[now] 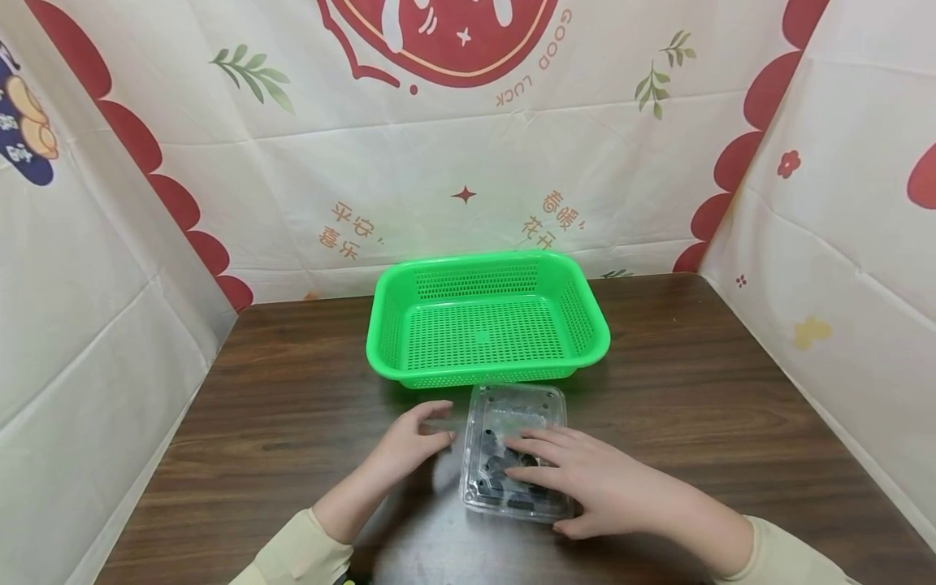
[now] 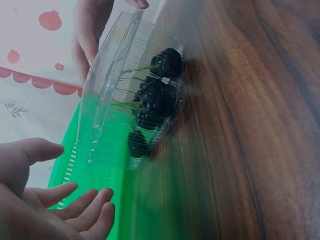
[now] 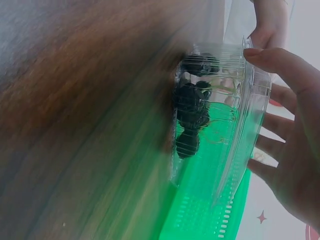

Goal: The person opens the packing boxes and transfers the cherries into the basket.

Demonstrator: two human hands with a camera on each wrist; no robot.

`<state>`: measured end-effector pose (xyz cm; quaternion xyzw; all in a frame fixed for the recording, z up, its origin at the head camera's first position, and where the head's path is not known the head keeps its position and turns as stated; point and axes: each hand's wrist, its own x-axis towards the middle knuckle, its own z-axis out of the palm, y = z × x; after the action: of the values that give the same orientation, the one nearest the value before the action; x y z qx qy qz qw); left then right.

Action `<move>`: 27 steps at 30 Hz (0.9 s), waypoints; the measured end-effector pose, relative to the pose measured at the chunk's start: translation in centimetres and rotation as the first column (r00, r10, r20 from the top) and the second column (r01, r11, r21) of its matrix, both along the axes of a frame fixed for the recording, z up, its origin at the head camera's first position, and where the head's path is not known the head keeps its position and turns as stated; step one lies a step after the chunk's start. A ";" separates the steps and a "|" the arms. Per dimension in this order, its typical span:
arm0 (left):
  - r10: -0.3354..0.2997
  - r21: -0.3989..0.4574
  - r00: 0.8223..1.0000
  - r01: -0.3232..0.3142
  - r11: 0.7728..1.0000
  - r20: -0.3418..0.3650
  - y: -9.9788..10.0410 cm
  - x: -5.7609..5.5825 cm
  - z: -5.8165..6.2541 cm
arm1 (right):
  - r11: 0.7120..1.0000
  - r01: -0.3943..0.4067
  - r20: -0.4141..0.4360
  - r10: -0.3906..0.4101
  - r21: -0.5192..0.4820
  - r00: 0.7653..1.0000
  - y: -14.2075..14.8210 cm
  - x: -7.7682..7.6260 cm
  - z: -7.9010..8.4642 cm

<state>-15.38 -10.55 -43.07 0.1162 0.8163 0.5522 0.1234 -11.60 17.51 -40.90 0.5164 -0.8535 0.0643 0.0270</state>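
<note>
A clear plastic clamshell box [image 1: 515, 414] lies closed on the table. Through its side show several dark, lumpy berries [image 2: 157, 100] with thin green stems, like mulberries. My right hand [image 1: 600, 479] lies over the lid, fingers spread and fairly straight; its thumb [image 3: 267, 59] touches the box's rim in the right wrist view. To the left of the box, my left hand [image 1: 413, 439] is held just apart from it, fingers loosely bent and nothing in them. The left wrist view shows that palm and the spread fingers [image 2: 95, 210] facing the box.
Directly behind the box stands a green plastic basket [image 1: 486, 374] with slotted walls and no contents visible. Both sit on a dark wood table [image 1: 292, 382]. A printed white cloth [image 1: 439, 162] hangs behind and at both sides.
</note>
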 end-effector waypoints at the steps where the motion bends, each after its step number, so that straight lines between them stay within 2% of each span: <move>1: 0.005 -0.004 1.000 -0.005 1.000 -0.004 0.1 0.0 0.1 | 1.000 -0.002 0.001 0.002 -0.003 1.000 0.1 0.0 0.0; 3: 0.015 -0.001 1.000 -0.015 1.000 -0.006 0.2 0.1 0.3 | 1.000 -0.009 -0.001 0.009 -0.008 1.000 0.4 0.0 0.0; 4: 0.021 0.006 1.000 -0.021 1.000 -0.003 0.4 0.3 1.0 | 1.000 -0.011 -0.002 0.011 -0.010 1.000 0.5 0.0 0.0; 8: 0.039 0.013 0.999 -0.039 0.999 0.007 0.6 0.2 1.1 | 0.999 -0.025 -0.019 0.025 -0.021 1.000 0.8 0.0 0.2; 10: 0.042 0.016 0.999 -0.042 0.999 0.007 0.7 0.1 1.1 | 0.999 -0.031 -0.021 0.031 -0.027 0.999 0.8 0.1 0.2; 11: 0.042 0.011 0.999 -0.042 0.999 0.004 0.7 -0.2 0.6 | 0.999 -0.033 -0.025 0.032 -0.030 0.999 0.9 0.1 0.2; 27: 0.034 -0.004 0.999 -0.034 0.999 -0.040 1.6 -0.7 0.3 | 0.997 -0.067 -0.071 0.064 -0.046 0.995 1.4 0.2 0.2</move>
<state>-16.12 -8.95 -42.76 0.1131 0.8216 0.5501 0.0980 -11.36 18.93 -40.68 0.5454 -0.8328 0.0678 0.0672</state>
